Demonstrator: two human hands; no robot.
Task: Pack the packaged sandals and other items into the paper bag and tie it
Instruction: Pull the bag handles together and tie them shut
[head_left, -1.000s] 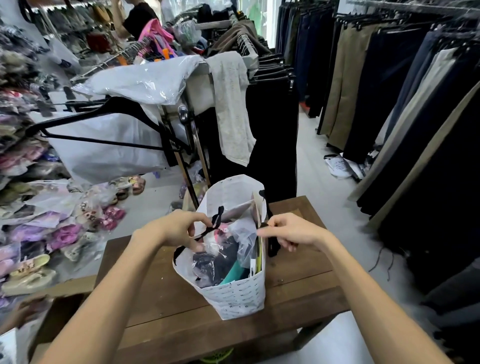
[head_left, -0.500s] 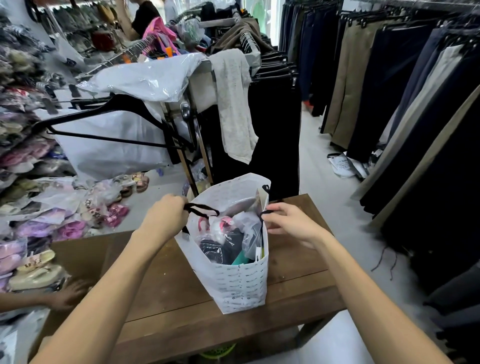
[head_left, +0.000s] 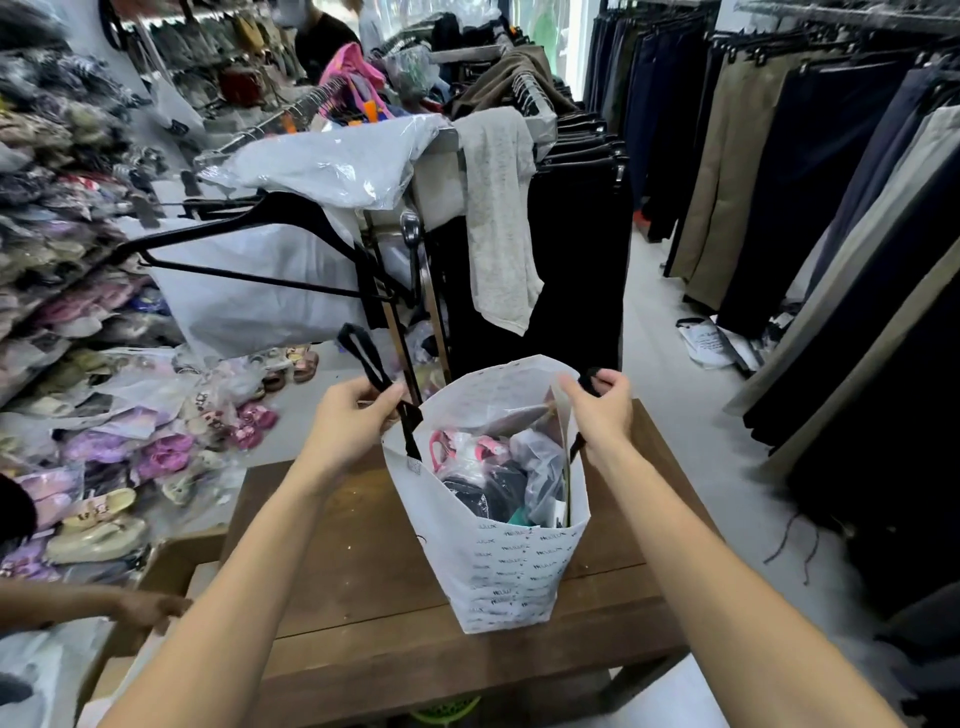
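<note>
A white printed paper bag (head_left: 509, 566) stands upright on the wooden table (head_left: 363, 587). Inside it lie plastic-wrapped sandals (head_left: 470, 449) with pink parts and other dark wrapped items (head_left: 498, 491). My left hand (head_left: 350, 421) is shut on the bag's left black ribbon handle (head_left: 366, 358), whose loop sticks up above my fist. At the bag's right rim, my right hand (head_left: 597, 410) is shut on the right black ribbon handle (head_left: 589, 376). The two ribbons are held apart, and the bag's mouth is wide.
A clothes rack (head_left: 519, 208) with dark trousers and a grey cloth stands just behind the table. Piles of bagged sandals (head_left: 130, 441) cover the floor and shelves at left. Another person's hand (head_left: 145, 610) reaches in at lower left. Hanging trousers (head_left: 831, 208) line the right.
Both hands took hold of the black ribbon handles and pulled them up and outwards. The bag's mouth has spread wider. Another person's hand came in at lower left.
</note>
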